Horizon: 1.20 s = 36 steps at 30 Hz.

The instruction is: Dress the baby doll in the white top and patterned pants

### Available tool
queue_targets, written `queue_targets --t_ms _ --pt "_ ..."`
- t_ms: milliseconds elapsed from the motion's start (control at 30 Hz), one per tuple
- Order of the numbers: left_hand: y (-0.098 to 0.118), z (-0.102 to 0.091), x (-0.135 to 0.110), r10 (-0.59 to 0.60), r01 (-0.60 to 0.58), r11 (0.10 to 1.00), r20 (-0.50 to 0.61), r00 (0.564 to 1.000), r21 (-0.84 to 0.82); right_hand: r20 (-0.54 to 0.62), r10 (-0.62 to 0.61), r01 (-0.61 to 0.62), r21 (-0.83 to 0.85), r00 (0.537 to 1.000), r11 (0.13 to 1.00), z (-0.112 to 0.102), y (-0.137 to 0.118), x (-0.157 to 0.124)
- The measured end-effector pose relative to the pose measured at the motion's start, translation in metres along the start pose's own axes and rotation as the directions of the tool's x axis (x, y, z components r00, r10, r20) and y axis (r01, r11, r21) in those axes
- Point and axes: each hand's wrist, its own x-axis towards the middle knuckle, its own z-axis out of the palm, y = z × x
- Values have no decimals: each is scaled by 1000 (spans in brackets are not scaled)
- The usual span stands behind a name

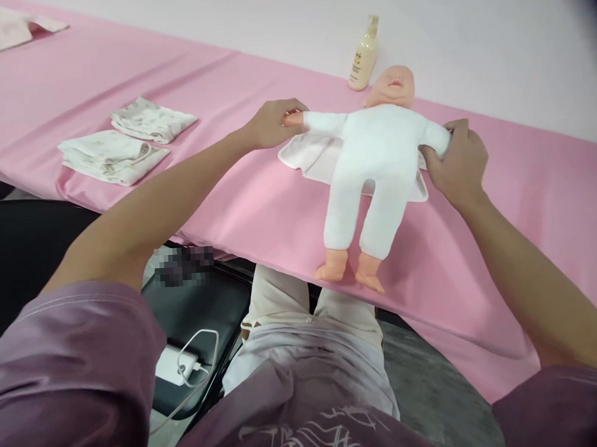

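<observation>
At one o'clock from the person, one doll (382, 142), its head and feet smooth and rubbery, its body soft white cloth, is held arms outstretched over creased pink tablecloth (237, 206). The left hand (276, 123) grips one doll hand; the right hand (458, 162) clasps the opposite cuff. Thin white fabric (317, 156) shows beneath. I count two folded printed cloths (112, 158) at ten o'clock, one glossy pump bottle (363, 60) at twelve.

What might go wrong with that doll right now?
The doll might slip over the front edge of the table, since its feet are close to it. Its head could knock the bottle standing nearby. If the left hand and right hand pull unevenly, its arms may twist.
</observation>
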Motion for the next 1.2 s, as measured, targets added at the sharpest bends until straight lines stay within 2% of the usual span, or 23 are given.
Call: queue_targets --t_ms 267,700,933,1200 --pt "-12 6 4 -1 2 1000 -41 999 11 29 -20 21 -25 999 999 16 0 10" --pt "-8 37 21 -49 48 997 -26 998 -57 101 5 -1 -35 995 999 37 26 10" --pt "-16 43 21 -94 91 993 -33 995 -77 80 29 -30 5 996 1000 64 30 1" --pt "-31 56 22 -40 33 995 -74 996 -94 97 66 -68 18 993 998 76 33 -4"
